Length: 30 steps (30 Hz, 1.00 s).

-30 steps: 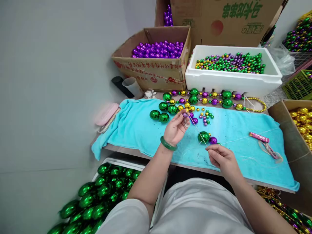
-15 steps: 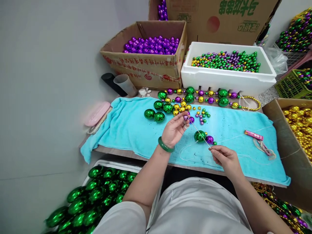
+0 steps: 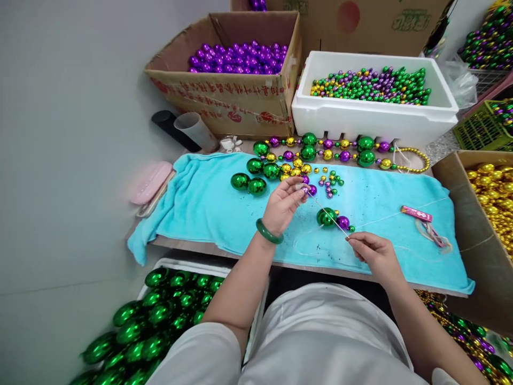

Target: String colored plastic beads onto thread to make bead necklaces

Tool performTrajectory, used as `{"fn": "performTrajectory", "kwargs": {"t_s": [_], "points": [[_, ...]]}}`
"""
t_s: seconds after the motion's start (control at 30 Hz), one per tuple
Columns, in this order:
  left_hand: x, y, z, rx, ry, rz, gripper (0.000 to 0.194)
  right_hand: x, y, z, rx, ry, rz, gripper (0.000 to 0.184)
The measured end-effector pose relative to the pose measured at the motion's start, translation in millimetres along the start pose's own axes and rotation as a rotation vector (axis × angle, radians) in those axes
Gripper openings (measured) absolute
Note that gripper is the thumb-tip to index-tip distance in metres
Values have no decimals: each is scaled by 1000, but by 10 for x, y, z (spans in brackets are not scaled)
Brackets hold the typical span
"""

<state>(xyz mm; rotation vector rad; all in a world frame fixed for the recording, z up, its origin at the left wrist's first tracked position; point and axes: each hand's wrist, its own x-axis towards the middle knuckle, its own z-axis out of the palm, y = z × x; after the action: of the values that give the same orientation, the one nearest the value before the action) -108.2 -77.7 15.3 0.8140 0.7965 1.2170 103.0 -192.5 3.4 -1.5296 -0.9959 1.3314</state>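
My left hand (image 3: pixel 285 202), a green bangle on its wrist, pinches a small purple bead (image 3: pixel 305 191) between thumb and fingers. From that bead a long thin needle (image 3: pixel 332 220) slants down to my right hand (image 3: pixel 374 252), whose thumb and fingers are closed on its lower end. Just behind the needle, a large green bead (image 3: pixel 326 216) lies on the turquoise towel (image 3: pixel 208 187), beside a purple bead (image 3: pixel 343 222) and a small green one. Clear thread (image 3: pixel 298 240) curls across the towel. Loose large green beads (image 3: pixel 257 186) and gold beads (image 3: pixel 297 171) lie beyond my left hand.
Finished-looking bead strands (image 3: pixel 344 156) lie along the towel's back edge. Behind stand a carton of purple beads (image 3: pixel 224 104) and a white foam box (image 3: pixel 372 118). A carton of gold beads (image 3: pixel 460 256) stands right; green beads (image 3: pixel 160 313) sit lower left. A pink packet (image 3: pixel 417 214) lies right.
The camera view has shifted a little, so the table and boxes appear higher. Both hands keep the same hold on the bead and needle, with little visible movement between them.
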Motion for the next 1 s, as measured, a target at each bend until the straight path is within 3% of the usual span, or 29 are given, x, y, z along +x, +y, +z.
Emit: {"fn": "performTrajectory", "kwargs": {"t_s": [0.1, 0.23, 0.33, 0.4, 0.47, 0.53, 0.6, 0.67, 0.8, 1.0], "points": [[1, -30, -20, 126, 9, 37, 17, 8, 15, -58, -57, 8, -4, 27], [-113, -153, 27, 264, -47, -54, 18, 40, 63, -73, -107, 1, -15, 26], [-198, -223, 83, 355, -193, -140, 25, 71, 109, -47, -81, 3, -10, 27], [-168, -195, 62, 563, -277, -85, 25, 86, 136, -40, -38, 9, -24, 26], [-43, -102, -39, 909, -237, 93, 19, 96, 151, -46, -15, 21, -47, 25], [145, 14, -208, 1286, -108, 277, 22, 100, 149, -59, -13, 39, -58, 24], [337, 101, -395, 1597, -54, 329, 31, 103, 133, -64, -6, 51, -56, 23], [487, 130, -544, 1804, -95, 296, 35, 110, 111, -54, 17, 47, -52, 22], [617, 89, -633, 2002, -165, 199, 35, 149, 91, -13, 64, 19, -53, 21], [632, 28, -530, 2026, -57, 86, 33, 173, 118, 24, 86, 7, -51, 22]]}}
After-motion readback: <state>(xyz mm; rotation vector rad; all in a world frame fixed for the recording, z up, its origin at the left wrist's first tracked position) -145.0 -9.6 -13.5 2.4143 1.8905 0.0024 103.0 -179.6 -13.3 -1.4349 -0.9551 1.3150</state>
